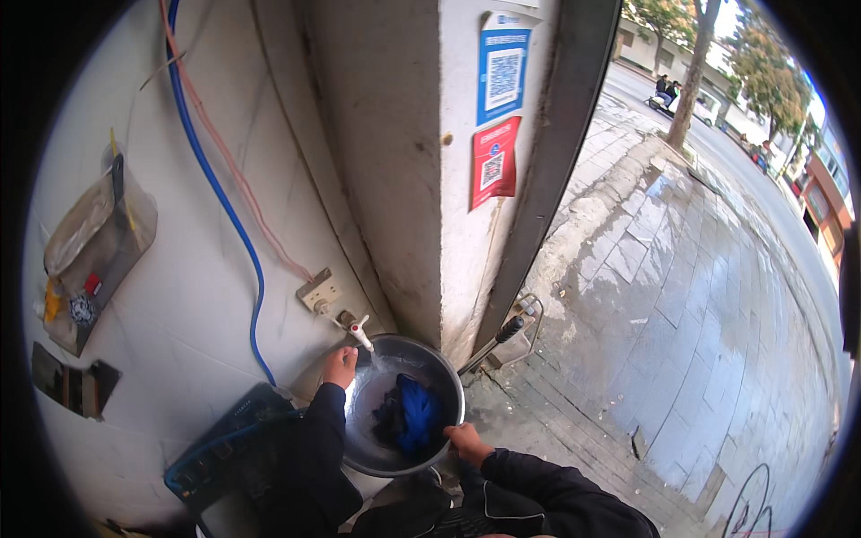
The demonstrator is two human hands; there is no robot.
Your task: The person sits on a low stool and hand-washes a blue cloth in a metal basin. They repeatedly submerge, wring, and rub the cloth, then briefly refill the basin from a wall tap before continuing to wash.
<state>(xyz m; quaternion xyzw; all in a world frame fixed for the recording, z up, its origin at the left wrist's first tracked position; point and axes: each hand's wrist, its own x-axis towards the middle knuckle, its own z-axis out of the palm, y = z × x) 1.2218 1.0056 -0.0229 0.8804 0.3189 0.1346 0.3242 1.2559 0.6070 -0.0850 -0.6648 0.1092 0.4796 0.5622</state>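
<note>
A round dark metal basin (pixel 440 363) is held below a white tap (pixel 359 329) on the wall, and water runs from the spout into it. Inside lies a bunched wet blue cloth (pixel 416 411), with a darker fabric part (pixel 389 417) on its left side. My left hand (pixel 342 367) is closed at the basin's upper left rim, close to the tap; its fingertips are partly hidden. On the lower right, my right hand (pixel 469 444) grips the rim with the thumb on top.
A socket box (pixel 319 290) with a pink cable (pixel 229 165) sits above the tap. A blue hose (pixel 232 215) runs down the wall to a dark crate (pixel 229 430). Right of the basin, a black-handled tool (pixel 509 329) leans by the pillar (pixel 403 168). Wet paving (pixel 666 323) lies outside.
</note>
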